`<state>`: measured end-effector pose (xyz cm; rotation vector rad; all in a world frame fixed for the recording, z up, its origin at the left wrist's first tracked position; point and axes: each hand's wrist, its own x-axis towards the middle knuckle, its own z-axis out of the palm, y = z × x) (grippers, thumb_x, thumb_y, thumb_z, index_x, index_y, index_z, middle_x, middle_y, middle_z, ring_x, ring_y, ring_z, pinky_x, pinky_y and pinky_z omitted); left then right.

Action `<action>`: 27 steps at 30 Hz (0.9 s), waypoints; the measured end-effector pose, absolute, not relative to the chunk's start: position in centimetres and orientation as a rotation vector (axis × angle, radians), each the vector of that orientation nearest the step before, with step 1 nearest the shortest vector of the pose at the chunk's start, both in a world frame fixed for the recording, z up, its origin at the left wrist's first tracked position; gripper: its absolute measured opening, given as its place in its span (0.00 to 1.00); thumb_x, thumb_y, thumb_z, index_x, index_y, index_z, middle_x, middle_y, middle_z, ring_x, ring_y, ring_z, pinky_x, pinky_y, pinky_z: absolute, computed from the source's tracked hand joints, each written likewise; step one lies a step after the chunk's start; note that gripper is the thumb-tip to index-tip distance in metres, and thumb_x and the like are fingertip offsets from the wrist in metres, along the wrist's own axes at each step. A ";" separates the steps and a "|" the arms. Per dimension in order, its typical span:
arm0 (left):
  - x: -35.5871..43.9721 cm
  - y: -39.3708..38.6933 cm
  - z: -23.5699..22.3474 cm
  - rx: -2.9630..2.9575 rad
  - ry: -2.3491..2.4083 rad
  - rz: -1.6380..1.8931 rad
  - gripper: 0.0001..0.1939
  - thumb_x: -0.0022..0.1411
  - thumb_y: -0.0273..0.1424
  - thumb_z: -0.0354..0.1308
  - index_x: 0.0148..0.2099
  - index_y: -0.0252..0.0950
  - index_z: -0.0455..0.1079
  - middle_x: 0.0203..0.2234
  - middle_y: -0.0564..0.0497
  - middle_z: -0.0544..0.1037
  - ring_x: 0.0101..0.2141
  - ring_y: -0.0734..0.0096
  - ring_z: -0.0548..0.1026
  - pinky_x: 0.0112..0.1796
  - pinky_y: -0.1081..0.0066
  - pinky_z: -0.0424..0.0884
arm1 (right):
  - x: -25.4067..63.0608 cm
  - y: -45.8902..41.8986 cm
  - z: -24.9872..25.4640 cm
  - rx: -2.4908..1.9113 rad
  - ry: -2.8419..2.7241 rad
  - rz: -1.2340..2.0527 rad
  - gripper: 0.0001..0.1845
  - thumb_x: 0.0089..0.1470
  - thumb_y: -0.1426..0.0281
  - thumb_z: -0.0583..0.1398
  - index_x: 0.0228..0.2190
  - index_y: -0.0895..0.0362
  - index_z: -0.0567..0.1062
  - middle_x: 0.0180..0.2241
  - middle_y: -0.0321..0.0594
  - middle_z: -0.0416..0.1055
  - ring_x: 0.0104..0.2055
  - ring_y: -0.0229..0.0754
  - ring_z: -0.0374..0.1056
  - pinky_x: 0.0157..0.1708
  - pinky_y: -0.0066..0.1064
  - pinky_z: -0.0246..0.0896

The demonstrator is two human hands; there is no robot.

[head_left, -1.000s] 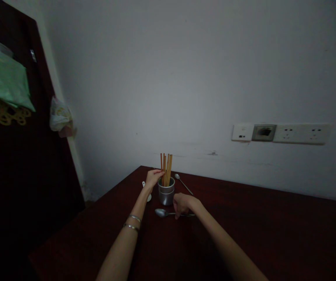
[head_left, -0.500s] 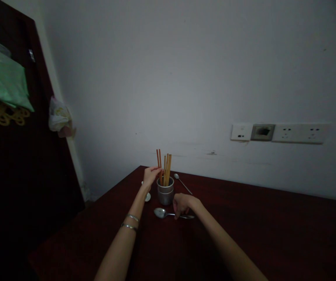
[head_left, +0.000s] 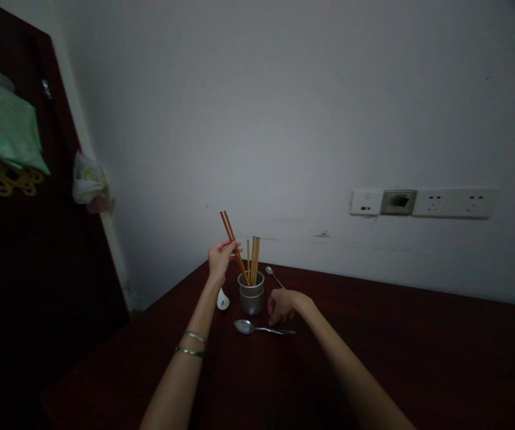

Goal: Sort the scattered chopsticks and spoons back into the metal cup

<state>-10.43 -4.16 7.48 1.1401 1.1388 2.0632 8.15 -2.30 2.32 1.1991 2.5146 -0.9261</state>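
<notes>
The left hand (head_left: pixel 218 261) has its grip closed around two reddish chopsticks (head_left: pixel 242 266), which slant with their lower ends at the mouth of the metal cup (head_left: pixel 252 302). Because they lean against the rim, a sideways pull could drag or tip the cup, or knock the paler chopsticks (head_left: pixel 256 263) standing inside; a loose pinch could let the pair cross or slip. The right hand (head_left: pixel 281 304) is curled beside the cup, near the large spoon (head_left: pixel 244 326) lying on the surface (head_left: pixel 374 322); how wide its grip is, I cannot tell, and a careless drop could nudge that spoon. Compared with half a second ago, the pair leans further left and stands higher, the left hand is further from the cup, and the right hand sits clearer of the spoon's handle.
</notes>
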 end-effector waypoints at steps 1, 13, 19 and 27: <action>-10.2 -4.6 8.1 1.156 1.126 2.076 0.16 0.44 0.34 0.62 0.34 0.28 0.68 0.31 0.40 0.77 0.27 0.65 0.77 0.25 0.71 0.71 | 8.5 -2.3 2.8 1.218 2.547 -0.926 0.08 0.36 0.70 0.64 0.23 0.60 0.72 0.19 0.33 0.67 0.20 0.32 0.63 0.20 0.23 0.59; -4.3 -9.5 12.4 1.346 0.973 1.963 0.18 0.46 0.38 0.61 0.35 0.29 0.68 0.31 0.41 0.77 0.29 0.65 0.76 0.26 0.70 0.71 | 9.8 -6.4 10.2 0.856 3.204 -1.970 0.18 0.53 0.59 0.51 0.31 0.60 0.72 0.28 0.40 0.70 0.27 0.34 0.66 0.22 0.22 0.61; -4.2 -10.4 12.0 1.303 1.077 1.907 0.17 0.46 0.37 0.62 0.35 0.30 0.67 0.32 0.41 0.77 0.29 0.64 0.76 0.26 0.72 0.71 | 9.0 -7.7 10.5 0.999 3.395 -1.666 0.18 0.50 0.59 0.55 0.30 0.62 0.74 0.25 0.39 0.70 0.22 0.32 0.62 0.20 0.21 0.57; -11.0 -11.0 9.3 1.222 1.254 1.770 0.14 0.47 0.36 0.61 0.33 0.31 0.69 0.29 0.44 0.76 0.28 0.71 0.75 0.27 0.75 0.70 | 6.0 -8.3 7.4 1.115 3.235 -1.390 0.15 0.49 0.63 0.56 0.27 0.62 0.74 0.21 0.38 0.70 0.18 0.31 0.62 0.16 0.19 0.56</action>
